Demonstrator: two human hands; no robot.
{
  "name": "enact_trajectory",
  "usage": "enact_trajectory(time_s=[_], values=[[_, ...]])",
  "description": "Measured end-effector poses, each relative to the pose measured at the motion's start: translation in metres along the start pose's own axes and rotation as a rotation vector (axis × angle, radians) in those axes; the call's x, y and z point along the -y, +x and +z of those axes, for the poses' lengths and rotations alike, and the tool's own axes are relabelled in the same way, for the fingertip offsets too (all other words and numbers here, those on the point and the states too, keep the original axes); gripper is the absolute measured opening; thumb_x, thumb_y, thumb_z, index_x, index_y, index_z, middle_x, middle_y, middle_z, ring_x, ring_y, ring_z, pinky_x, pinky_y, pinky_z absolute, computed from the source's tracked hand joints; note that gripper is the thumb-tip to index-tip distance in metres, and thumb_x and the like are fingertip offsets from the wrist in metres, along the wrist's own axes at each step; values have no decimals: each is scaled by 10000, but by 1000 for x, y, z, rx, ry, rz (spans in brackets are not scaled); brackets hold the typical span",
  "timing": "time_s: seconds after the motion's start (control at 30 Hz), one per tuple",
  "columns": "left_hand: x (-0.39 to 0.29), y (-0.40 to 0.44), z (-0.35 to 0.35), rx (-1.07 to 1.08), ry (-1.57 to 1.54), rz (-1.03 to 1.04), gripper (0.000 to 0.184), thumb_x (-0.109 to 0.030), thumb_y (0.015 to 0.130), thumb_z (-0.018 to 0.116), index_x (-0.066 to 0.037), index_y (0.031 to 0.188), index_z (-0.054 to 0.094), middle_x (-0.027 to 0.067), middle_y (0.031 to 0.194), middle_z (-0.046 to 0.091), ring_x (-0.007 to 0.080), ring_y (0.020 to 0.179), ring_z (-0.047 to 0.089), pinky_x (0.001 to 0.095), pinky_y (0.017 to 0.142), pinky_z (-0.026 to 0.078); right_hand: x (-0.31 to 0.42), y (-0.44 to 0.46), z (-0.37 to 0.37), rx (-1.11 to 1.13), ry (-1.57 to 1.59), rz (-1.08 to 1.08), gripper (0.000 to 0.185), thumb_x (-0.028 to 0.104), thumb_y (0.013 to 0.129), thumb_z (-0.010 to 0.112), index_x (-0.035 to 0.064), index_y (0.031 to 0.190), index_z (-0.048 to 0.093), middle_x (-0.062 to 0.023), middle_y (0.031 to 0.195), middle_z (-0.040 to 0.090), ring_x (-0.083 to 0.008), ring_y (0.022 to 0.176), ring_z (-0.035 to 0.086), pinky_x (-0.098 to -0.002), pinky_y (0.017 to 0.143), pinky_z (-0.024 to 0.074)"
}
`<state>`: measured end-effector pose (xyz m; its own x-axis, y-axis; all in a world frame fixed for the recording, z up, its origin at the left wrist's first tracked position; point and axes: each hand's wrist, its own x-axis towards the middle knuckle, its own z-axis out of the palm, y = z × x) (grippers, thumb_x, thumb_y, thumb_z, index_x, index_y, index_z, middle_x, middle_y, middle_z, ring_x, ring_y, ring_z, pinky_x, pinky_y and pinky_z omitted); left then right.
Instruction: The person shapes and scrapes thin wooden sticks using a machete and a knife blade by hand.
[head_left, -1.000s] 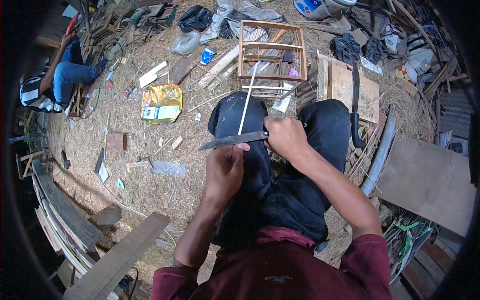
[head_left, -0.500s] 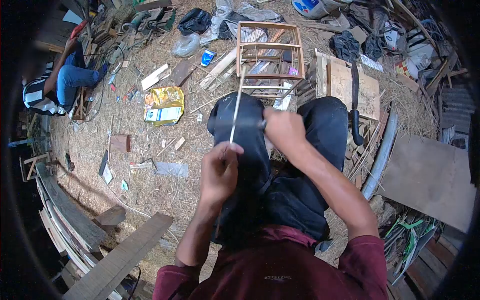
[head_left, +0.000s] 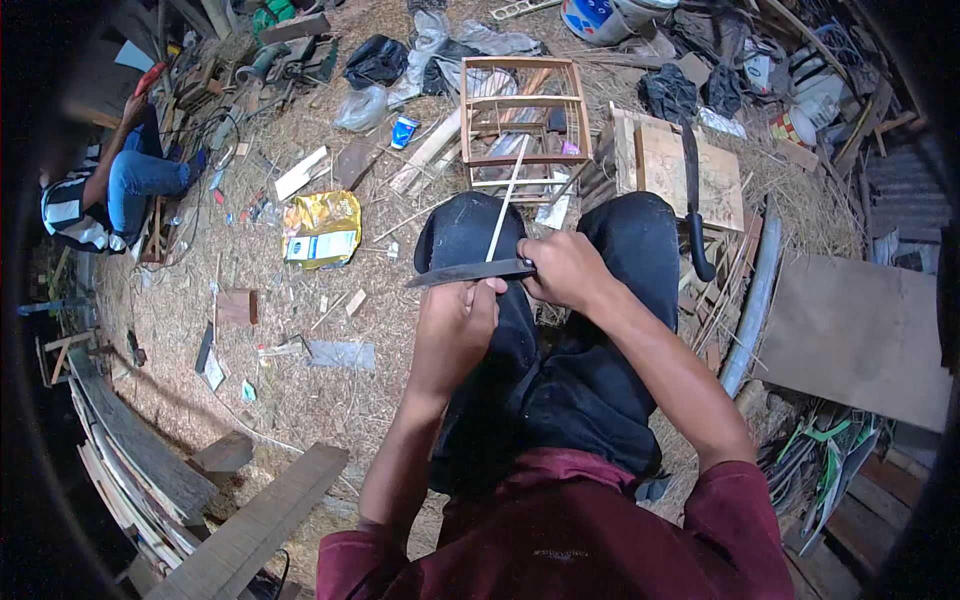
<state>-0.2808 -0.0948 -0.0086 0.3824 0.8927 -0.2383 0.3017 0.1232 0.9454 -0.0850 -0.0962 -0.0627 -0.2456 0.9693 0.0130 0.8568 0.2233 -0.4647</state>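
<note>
My left hand (head_left: 455,325) is closed, pinching the lower end of a thin pale wooden strip (head_left: 508,195) that slants up and away over my left knee. In my right hand (head_left: 563,268) is the handle of a knife (head_left: 465,273). Its dark blade points left and lies across the strip, just above my left fingers. Whether the edge bites into the strip I cannot tell. Beyond my knees stands a small wooden frame (head_left: 525,103) with thin bars; the strip's far end overlaps it in view.
Right of the frame is a wooden block (head_left: 705,170), with a large black-handled knife (head_left: 694,205) on it. A yellow packet (head_left: 322,230) lies on the shaving-covered ground. A person (head_left: 125,175) sits at the far left holding a red object. A plank (head_left: 250,520) juts in at lower left.
The knife, blurred before, has come down along the strip to just above my left fingers. The strip leans further right, and my left hand has moved slightly right. The whole view has shifted a little.
</note>
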Motion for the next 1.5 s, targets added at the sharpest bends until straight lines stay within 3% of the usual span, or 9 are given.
enact_trajectory(time_s=[0.33,0.4,0.57,0.73,0.8,1.0,1.17,1.33,1.5], values=[[3,-16,-5,-42,101,37,236,-126,1002,526,39,889,651,10,577,519,59,534,480,254,496,370,-3,16,-2,1,-76,481,155,109,769,670,6,883,696,-238,795,695,-410,783,702,-495,718,568],[2,-40,-6,-28,-56,-127,250,-177,1008,546,20,907,662,-16,609,519,56,546,453,243,497,341,-14,26,-21,-60,61,623,175,99,799,648,-39,894,698,-272,845,692,-418,825,699,-492,753,567],[1,-55,-8,-11,-269,-336,248,-142,1029,494,30,956,657,-37,612,502,25,538,426,208,494,313,-8,20,-16,-112,31,440,200,149,753,697,16,902,700,-249,802,686,-432,778,684,-500,727,561],[11,-10,-11,40,-239,-143,227,-150,1016,515,0,963,678,-55,591,477,48,507,403,226,481,298,10,4,-10,78,-22,16,134,152,715,707,53,771,636,-195,716,675,-402,725,684,-492,667,560],[-2,1,-9,53,-370,-212,248,-176,1017,509,-6,967,682,-60,589,478,46,493,396,226,476,302,13,2,-8,87,-14,69,130,155,722,702,56,787,647,-200,727,679,-397,729,687,-492,669,562],[8,2,-4,0,-206,-118,257,-189,1019,515,0,945,672,-58,593,472,33,516,392,219,484,291,15,11,-7,145,-97,362,144,166,760,691,40,829,704,-203,767,700,-376,756,711,-470,690,580],[-8,-49,-6,3,-237,-383,279,-225,1029,539,23,980,658,-52,613,470,28,548,397,215,503,292,-21,35,-32,30,-77,555,135,77,781,633,-17,808,726,-248,837,704,-403,788,708,-469,740,580],[-8,-42,-6,-25,-289,-393,300,-244,1036,527,17,986,666,-62,611,467,22,532,394,211,482,284,-3,25,-18,97,5,320,197,119,744,658,68,921,724,-242,789,691,-413,768,696,-507,736,565],[13,-1,-9,-41,-197,-183,291,-236,1034,522,4,969,674,-71,597,455,22,507,377,204,473,289,13,5,-10,162,-37,98,149,131,744,674,42,861,699,-213,759,691,-401,748,697,-488,720,570]])
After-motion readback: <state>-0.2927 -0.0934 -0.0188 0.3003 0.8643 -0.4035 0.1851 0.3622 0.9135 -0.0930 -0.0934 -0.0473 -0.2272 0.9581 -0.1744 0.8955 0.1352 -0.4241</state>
